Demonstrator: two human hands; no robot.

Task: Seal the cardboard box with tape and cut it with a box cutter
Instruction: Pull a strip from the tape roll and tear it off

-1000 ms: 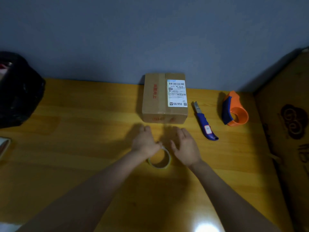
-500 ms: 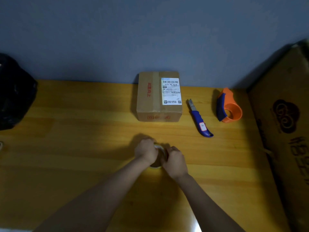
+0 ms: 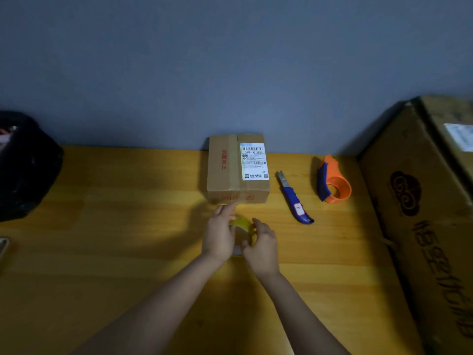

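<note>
A small cardboard box (image 3: 230, 172) with a white shipping label stands against the wall at the back of the wooden table (image 3: 115, 239). Just in front of it, both hands hold a roll of clear tape (image 3: 242, 224) lifted off the table. My left hand (image 3: 220, 233) grips the roll's left side, its fingertips close to the box's front face. My right hand (image 3: 261, 245) grips the right side. Much of the roll is hidden by the fingers. A blue box cutter (image 3: 294, 199) lies right of the box, blade end toward the wall.
An orange and blue tape dispenser (image 3: 332, 180) stands right of the cutter. A large cardboard carton (image 3: 422, 213) fills the right edge. A black bag (image 3: 23, 165) sits at the far left, and a pale object (image 3: 3, 245) shows at the left border.
Both hands closed on the tape roll, which lay flat on the table a second ago, and raised it toward the box.
</note>
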